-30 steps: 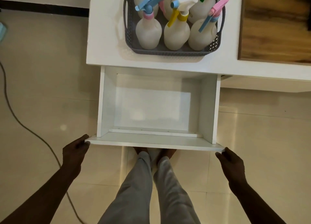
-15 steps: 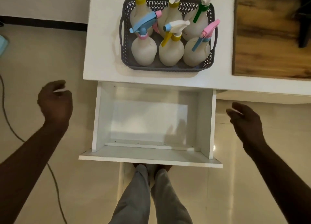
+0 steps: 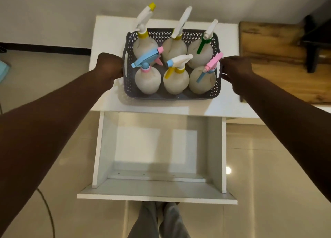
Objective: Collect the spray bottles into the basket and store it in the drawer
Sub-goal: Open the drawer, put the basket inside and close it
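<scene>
Between my two hands sits the grey basket (image 3: 172, 96), resting on the white cabinet top (image 3: 107, 101), and from the head view I count six spray bottles (image 3: 148, 80) standing upright inside it in two rows of three, so I judge the collecting part finished. My left hand (image 3: 109, 67) is curled against the basket's left end, right by the handle slot, and my right hand (image 3: 236, 68) is at the right end in the same way; both look closed around the rims, though I cannot tell from this angle whether the fingers are truly hooked through the handles or only pressed against them. Nothing shows the basket raised yet; its base looks flat on the top. Below my forearms, nearer to me than the basket, the white drawer (image 3: 162, 196) is pulled fully out with nothing inside it, its front panel just above my legs. What remains, as I read it, is lifting the loaded basket, lowering it into that drawer, and pushing the drawer shut. No other view is available to check the grip.
</scene>
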Motion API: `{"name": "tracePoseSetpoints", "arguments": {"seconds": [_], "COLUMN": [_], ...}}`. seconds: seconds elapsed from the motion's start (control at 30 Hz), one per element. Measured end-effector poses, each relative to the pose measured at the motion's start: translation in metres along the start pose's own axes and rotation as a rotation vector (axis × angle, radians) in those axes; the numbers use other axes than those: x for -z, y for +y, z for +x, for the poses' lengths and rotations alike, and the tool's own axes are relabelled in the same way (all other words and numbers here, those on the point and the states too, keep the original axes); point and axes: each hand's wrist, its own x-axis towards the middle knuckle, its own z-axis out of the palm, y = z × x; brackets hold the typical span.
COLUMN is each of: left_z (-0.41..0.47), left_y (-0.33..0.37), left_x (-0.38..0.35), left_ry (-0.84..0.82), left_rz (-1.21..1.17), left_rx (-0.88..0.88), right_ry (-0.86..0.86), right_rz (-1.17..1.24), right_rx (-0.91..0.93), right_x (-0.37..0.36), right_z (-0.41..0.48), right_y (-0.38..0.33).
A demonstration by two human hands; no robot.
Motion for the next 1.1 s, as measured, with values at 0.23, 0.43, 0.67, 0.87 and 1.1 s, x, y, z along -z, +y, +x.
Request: {"name": "tracePoseSetpoints", "arguments": {"seconds": [0.23, 0.43, 0.67, 0.87, 1.1], "left_z": [-0.003, -0.017, -0.073, -0.142, -0.197], "left_y": [-0.001, -0.016, -0.052, -0.115, -0.189], "left_x": [-0.005, 0.006, 0.038, 0.065, 0.079], "left_ry": [0.033, 0.010, -0.034, -0.072, -0.058], "left_rz": [-0.116, -0.161, -0.149, -0.158, -0.114], "left_rx": [0.002, -0.023, -0.108, -0.024, 0.061], "right_ry": [-0.015, -0.042, -0.074, -0.132, -0.117], "right_rz": [0.016, 0.039, 0.196, 0.210, 0.142], "right_rx": [-0.041, -0.026, -0.097, -0.199, -0.265], "right_x": [-0.001, 0.012, 0.035, 0.055, 0.059], "right_z": [0.013, -0.008, -0.090, -0.170, -0.221], "right_y": [0.001, 0.019, 0.068, 0.119, 0.175]}}
